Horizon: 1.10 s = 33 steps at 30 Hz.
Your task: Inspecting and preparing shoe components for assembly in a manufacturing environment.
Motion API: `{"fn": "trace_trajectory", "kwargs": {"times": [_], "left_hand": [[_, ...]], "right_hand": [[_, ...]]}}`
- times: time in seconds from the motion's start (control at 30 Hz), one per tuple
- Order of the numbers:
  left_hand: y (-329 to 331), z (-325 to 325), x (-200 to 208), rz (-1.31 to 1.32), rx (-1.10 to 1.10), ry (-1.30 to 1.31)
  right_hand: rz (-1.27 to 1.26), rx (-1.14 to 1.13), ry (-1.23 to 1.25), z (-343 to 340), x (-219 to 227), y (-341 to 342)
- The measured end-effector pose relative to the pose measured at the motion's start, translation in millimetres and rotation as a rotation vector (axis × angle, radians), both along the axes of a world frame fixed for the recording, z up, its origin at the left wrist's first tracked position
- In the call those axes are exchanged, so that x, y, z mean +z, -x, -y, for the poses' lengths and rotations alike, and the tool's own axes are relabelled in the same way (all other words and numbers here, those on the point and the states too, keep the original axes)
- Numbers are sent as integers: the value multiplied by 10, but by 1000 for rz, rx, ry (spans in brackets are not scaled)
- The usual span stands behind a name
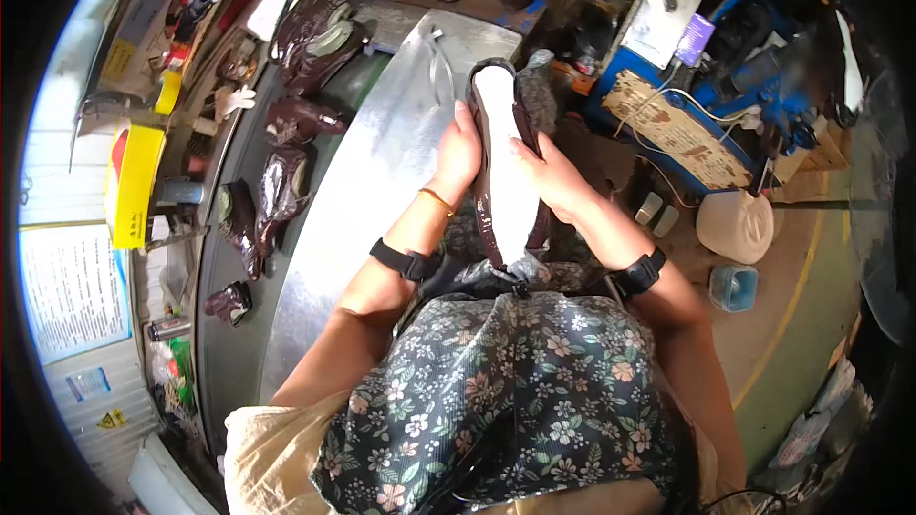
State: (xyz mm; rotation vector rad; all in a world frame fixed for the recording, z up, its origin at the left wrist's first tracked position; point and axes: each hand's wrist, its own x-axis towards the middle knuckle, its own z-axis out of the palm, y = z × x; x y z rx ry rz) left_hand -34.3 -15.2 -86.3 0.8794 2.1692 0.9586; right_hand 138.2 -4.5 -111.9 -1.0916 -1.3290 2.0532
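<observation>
A dark maroon shoe [495, 148] is held lengthwise in front of my body, its long white bottom face turned up. My left hand [461, 148] grips its left side, thumb lying along the edge and the other fingers hidden behind it. From the right, my right hand [553, 177] holds the shoe with its thumb on the white face; most of its other fingers are out of sight beneath. The lower end of the shoe hangs just above my floral apron [515, 381].
Left of my arm runs a shiny metal worktop [358, 167]. Beyond it, several maroon shoes [284, 186] lie on a dark belt. At right stand a blue-framed machine [668, 124] with loose cables, a pale plastic jug [735, 227] and a small blue container [732, 288].
</observation>
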Motion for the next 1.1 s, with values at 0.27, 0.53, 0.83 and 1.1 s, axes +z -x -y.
{"fn": "trace_trajectory", "kwargs": {"times": [0.27, 0.53, 0.83, 1.1], "left_hand": [[244, 98, 431, -843, -836, 212], [-21, 519, -332, 179, -384, -330], [341, 265, 945, 332, -1094, -77], [-256, 466, -351, 912, -1280, 281]], "right_hand": [[56, -57, -197, 105, -60, 405], [-147, -85, -192, 75, 110, 199], [143, 841, -965, -331, 833, -552], [292, 356, -878, 264, 23, -955]]}}
